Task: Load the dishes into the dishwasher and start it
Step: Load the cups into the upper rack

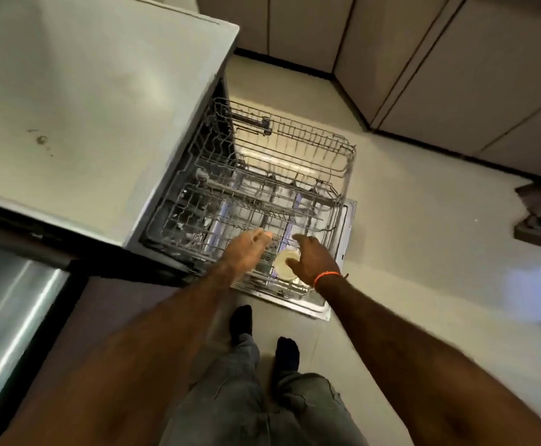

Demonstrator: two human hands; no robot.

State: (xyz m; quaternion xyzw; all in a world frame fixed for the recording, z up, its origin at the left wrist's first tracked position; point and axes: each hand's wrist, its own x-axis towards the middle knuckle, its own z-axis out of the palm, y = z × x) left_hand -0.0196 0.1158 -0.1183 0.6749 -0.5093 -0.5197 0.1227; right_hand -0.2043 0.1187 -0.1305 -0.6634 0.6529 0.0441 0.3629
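Pale floor (407,220); beige cabinets (456,59) along far wall; grey countertop (85,91) left; steel sink (11,317)

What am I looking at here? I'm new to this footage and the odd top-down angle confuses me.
This is one picture from a wide-angle camera worn on a person's head, looking down past their own arms to their legs and socked feet. There is no machine doing the work, only two bare hands. In front stands an open dishwasher with its wire racks pulled out over the lowered door. The right hand, with an orange band at the wrist, holds a small pale cup down in the near corner of the rack. The left hand reaches in beside it; its fingers are blurred. The countertop lies to the left.
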